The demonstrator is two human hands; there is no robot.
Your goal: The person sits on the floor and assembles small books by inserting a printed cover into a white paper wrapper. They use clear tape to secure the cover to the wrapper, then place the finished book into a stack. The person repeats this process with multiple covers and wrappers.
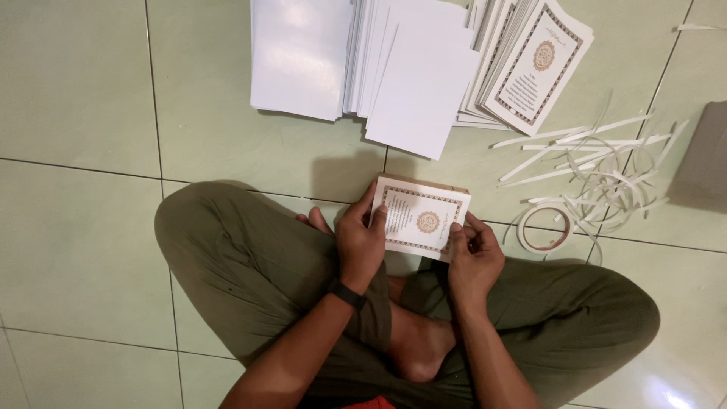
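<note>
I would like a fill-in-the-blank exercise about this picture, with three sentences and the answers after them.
1. Both hands, the left hand and the right hand, hold one printed ____ with an ornate border.
2. The roll of tape lies on the tiled ____, beside the person's right knee.
3. The loose paper strips lie to the ____ of the stacks of white sheets.

Missing words: card; floor; right
</note>
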